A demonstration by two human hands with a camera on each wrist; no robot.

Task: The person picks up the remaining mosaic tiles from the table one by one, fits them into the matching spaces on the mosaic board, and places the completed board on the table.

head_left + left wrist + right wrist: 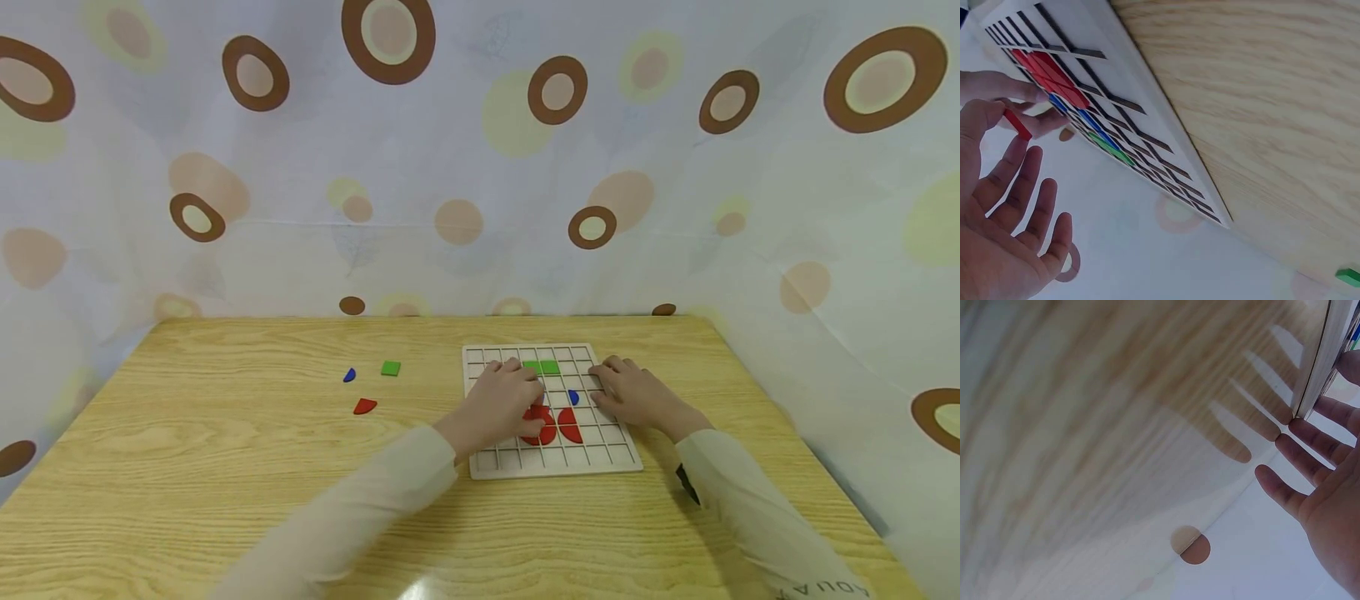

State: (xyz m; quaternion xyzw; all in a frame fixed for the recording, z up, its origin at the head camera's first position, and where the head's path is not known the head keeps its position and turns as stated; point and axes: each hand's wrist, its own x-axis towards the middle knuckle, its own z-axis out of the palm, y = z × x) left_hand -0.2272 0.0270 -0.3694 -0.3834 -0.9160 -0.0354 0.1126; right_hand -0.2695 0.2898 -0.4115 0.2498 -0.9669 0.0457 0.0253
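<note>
A white grid board [555, 474] lies on the wooden table with coloured pieces set in its squares. My left hand [497, 406] is over its left half, and in the left wrist view its thumb and index finger pinch a thin red piece [1018, 123]. Below that hand, red quarter-circle pieces [571, 427] sit on the board, partly hidden by my fingers. A blue half-round piece [573, 397] and green squares [551, 367] lie farther up the grid. At the board's right edge rests my right hand [637, 395], fingers spread and holding nothing.
Left of the board, a green square [391, 368], a small blue half-round piece [349, 375] and a red quarter-circle [365, 406] lie loose on the table [225, 467]. A patterned cloth [405, 267] hangs behind the table and along its sides.
</note>
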